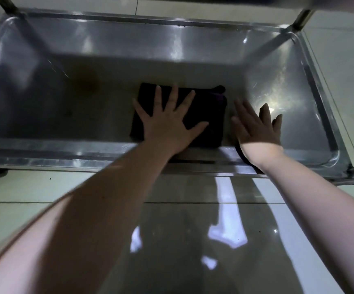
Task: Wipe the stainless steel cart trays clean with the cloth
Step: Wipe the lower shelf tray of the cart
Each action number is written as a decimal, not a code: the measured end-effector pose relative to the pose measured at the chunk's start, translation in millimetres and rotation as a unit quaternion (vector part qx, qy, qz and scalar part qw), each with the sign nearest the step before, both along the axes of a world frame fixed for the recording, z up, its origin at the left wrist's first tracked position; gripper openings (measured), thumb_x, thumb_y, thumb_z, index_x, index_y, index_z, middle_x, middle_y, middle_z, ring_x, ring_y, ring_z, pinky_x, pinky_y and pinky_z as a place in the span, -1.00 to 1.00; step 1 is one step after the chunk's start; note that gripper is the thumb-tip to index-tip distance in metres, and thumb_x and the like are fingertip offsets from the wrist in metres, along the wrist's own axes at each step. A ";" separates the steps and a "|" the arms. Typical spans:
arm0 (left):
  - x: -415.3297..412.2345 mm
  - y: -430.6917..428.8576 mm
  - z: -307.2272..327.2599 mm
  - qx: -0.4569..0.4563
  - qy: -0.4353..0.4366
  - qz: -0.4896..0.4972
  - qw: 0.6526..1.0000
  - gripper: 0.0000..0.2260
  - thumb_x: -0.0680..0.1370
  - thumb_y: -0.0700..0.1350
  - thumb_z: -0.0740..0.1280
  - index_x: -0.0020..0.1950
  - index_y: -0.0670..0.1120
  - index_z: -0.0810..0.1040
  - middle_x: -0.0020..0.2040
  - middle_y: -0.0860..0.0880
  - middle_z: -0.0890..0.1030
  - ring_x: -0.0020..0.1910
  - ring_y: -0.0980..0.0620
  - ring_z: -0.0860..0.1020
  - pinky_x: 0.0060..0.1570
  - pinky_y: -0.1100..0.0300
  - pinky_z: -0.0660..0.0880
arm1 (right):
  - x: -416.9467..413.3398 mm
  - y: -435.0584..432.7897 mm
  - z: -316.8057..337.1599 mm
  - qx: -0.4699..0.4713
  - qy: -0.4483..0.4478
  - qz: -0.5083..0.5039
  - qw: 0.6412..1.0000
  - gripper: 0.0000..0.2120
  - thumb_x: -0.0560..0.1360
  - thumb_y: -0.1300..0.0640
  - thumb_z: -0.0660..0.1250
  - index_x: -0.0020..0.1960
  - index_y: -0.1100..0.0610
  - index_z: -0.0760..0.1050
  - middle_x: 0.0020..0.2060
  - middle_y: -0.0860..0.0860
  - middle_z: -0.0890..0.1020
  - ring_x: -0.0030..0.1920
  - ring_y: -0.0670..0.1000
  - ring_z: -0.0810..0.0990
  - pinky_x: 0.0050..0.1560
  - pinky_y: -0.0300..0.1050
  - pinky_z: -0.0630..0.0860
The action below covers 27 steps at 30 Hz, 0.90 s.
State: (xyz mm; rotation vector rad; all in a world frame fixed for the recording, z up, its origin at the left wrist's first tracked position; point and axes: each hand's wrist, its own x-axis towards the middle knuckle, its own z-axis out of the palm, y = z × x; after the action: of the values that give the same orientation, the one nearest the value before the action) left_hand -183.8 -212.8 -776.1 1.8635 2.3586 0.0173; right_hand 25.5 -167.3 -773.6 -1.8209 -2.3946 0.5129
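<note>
Slippage risk: left hand point(167, 124) spread flat on folded dark cloth point(212, 115) at frame centre in tray point(55, 161); right hand point(256, 127) straight-fingered just beside; ungripped cloth may bunch, leaving brownish patch point(87, 80) at centre-left unwiped.

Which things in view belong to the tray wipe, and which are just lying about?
Job:
- dark cloth, lying in the tray
- left hand, fingers spread flat on the cloth
- right hand, open over the tray beside the cloth
- steel tray

Just there:
- tiled floor
- cart post
</note>
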 end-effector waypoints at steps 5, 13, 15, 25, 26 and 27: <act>-31.7 -13.3 7.3 -0.034 0.011 -0.004 0.999 -0.29 0.43 0.53 -0.21 0.52 0.33 -0.32 0.60 0.05 -0.29 0.56 -0.17 -0.30 0.37 -0.43 -0.30 | -8.2 -0.9 -6.7 0.012 -0.162 0.040 0.986 -0.33 0.40 -0.50 -0.20 0.46 -0.43 -0.28 0.58 -0.15 -0.17 0.54 0.30 -0.22 0.41 0.41 -0.31; -37.3 -55.2 9.4 -0.067 0.011 -0.003 0.998 -0.32 0.47 0.50 -0.21 0.51 0.31 -0.35 0.58 0.01 -0.34 0.54 -0.19 -0.34 0.34 -0.38 -0.37 | -14.3 -6.0 1.4 -0.011 -0.174 0.025 0.984 -0.37 0.48 -0.44 -0.13 0.49 -0.41 -0.26 0.58 -0.14 -0.19 0.54 0.29 -0.27 0.39 0.44 -0.32; -31.2 -48.9 11.9 -0.059 0.011 0.005 0.998 -0.33 0.50 0.47 -0.19 0.53 0.29 -0.32 0.60 -0.03 -0.29 0.54 -0.24 -0.32 0.29 -0.40 -0.42 | -28.0 -3.3 6.0 0.007 -0.126 0.032 0.991 -0.41 0.53 -0.36 -0.10 0.51 -0.37 -0.19 0.58 -0.15 -0.14 0.54 0.25 -0.28 0.39 0.43 -0.31; -29.3 -39.7 -6.2 -0.014 -0.004 0.024 1.000 -0.30 0.31 0.59 -0.35 0.42 0.45 -0.39 0.57 0.01 -0.37 0.50 -0.32 -0.36 0.16 -0.61 -0.30 | -73.2 1.1 -10.2 0.071 -0.111 0.025 0.991 -0.50 0.63 -0.15 -0.16 0.55 -0.29 -0.16 0.58 -0.16 -0.06 0.57 0.19 -0.13 0.45 0.39 -0.21; -33.6 -29.7 -6.3 -0.023 -0.006 0.021 1.000 -0.29 0.29 0.60 -0.34 0.41 0.46 -0.39 0.57 0.02 -0.38 0.50 -0.33 -0.36 0.16 -0.61 -0.29 | -73.5 1.8 -10.6 0.072 -0.113 0.026 0.991 -0.50 0.63 -0.15 -0.15 0.55 -0.29 -0.17 0.59 -0.16 -0.07 0.57 0.20 -0.13 0.45 0.39 -0.21; -38.7 -17.6 -5.9 -0.026 -0.010 0.017 0.999 -0.28 0.29 0.61 -0.32 0.41 0.47 -0.37 0.57 0.02 -0.37 0.50 -0.33 -0.36 0.16 -0.61 -0.28 | -74.0 2.6 -10.6 0.070 -0.114 0.026 0.991 -0.49 0.64 -0.15 -0.13 0.55 -0.28 -0.17 0.59 -0.15 -0.07 0.57 0.20 -0.14 0.45 0.39 -0.20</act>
State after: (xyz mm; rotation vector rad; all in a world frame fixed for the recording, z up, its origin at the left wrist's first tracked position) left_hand -222.5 -230.4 -782.0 1.7921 2.3529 -0.0214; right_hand -48.5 -164.7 -784.2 -1.8506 -2.5531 0.1403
